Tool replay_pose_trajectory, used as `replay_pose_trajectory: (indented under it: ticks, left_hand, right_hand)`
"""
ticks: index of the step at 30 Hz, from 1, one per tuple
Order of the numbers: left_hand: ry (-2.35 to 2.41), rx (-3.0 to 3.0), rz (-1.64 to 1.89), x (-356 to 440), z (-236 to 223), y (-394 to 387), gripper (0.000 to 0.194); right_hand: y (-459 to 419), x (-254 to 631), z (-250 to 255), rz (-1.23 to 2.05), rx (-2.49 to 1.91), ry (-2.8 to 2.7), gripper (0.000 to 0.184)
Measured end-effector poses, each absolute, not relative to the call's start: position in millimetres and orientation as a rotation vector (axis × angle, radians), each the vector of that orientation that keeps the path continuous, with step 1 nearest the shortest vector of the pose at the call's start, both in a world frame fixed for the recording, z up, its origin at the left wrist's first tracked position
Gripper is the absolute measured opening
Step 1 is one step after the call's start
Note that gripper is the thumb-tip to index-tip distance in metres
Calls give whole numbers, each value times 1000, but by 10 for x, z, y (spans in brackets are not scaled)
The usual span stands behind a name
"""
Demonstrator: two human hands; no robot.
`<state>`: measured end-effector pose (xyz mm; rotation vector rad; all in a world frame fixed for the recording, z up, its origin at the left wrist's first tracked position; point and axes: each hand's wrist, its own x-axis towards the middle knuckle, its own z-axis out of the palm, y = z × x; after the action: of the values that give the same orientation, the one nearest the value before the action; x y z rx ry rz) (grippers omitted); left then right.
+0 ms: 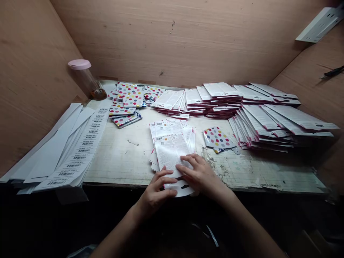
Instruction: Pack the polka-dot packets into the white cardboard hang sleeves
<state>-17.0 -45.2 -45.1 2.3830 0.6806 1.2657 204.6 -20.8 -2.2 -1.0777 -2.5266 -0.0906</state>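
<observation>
A fanned stack of white printed header cards [170,145] lies at the table's front edge. My right hand [200,173] rests flat on the top card, fingers stretched out to the left. My left hand [157,190] pinches the near end of that card, by its hang-hole tab, with curled fingers. A small polka-dot packet [216,138] lies just right of the stack.
Long strips of barcode labels [80,150] hang over the left table edge. Polka-dot packets [129,102] pile at the back left beside a pink-lidded bottle [86,79]. Large fanned stacks of white cards [263,114] fill the back and right. Wooden walls enclose the worn table [120,161].
</observation>
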Motion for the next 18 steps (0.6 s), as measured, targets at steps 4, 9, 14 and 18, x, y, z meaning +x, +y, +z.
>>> replay_pose_trajectory:
  ticks: [4,9,14,18]
  left_hand:
    - [685,2387,1275,-181,-455,-441,16]
    - [651,2377,1257,-204,-425,-456,14]
    - [650,2338,1256,-161,-424,-480,16]
    - [645,2420,1208,-116,-434,-483,13]
  right_hand:
    - [-229,2026,7,-72,-1081,-2615,38]
    - [-189,2134,116,127,-1130,-2626,41]
    - [-144,2076,30,-54,-1126,-2617,33]
    - [-129,1966,-92,-310,-1308,-2476,24]
